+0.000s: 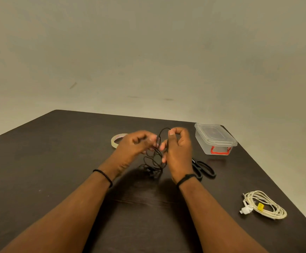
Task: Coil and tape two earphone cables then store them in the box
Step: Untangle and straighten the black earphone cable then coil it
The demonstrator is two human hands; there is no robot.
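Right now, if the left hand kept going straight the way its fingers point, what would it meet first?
The black earphone cable it already pinches, then almost at once the right hand just beyond; depth between the hands is unclear from this view. The left hand points rightward.

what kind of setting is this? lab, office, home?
Hard to say; probably a plain room at home or in an office. A bare dark table stands against a blank beige wall, holding only household items: a tape roll, scissors and a small plastic box.

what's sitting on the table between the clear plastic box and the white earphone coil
In the head view, only black scissors lie roughly between the box and the white coil, offset toward the right hand; otherwise bare table.
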